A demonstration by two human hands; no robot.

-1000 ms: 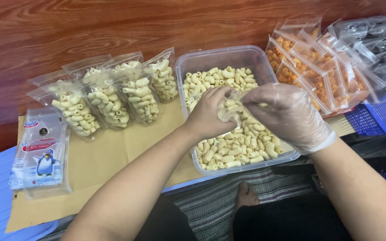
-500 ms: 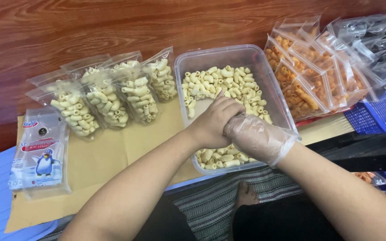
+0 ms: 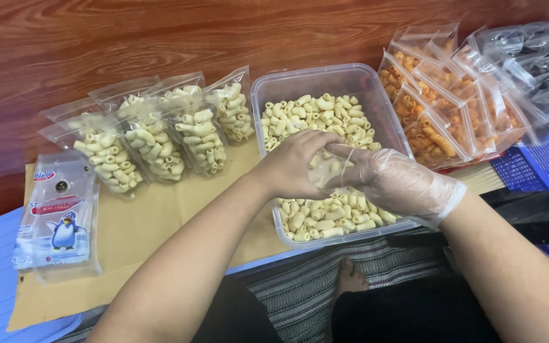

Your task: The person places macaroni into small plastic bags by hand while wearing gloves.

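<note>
A clear plastic tub (image 3: 325, 79) of pale tube-shaped snacks (image 3: 316, 114) stands in front of me. Over its middle, my bare left hand (image 3: 293, 165) holds a small clear bag (image 3: 326, 173) that has snacks in it. My right hand (image 3: 392, 181), in a thin clear glove, meets it from the right, fingers closed on the bag and the snacks inside. Both hands touch each other just above the snacks.
Several filled bags of pale snacks (image 3: 154, 136) lie left of the tub on brown paper (image 3: 141, 235). A pack of empty bags (image 3: 58, 216) lies at far left. Bags of orange snacks (image 3: 440, 108) and a blue basket (image 3: 544, 168) are on the right.
Both hands dipped low into the tub, then rose slightly and came together over its middle with the small bag between them.
</note>
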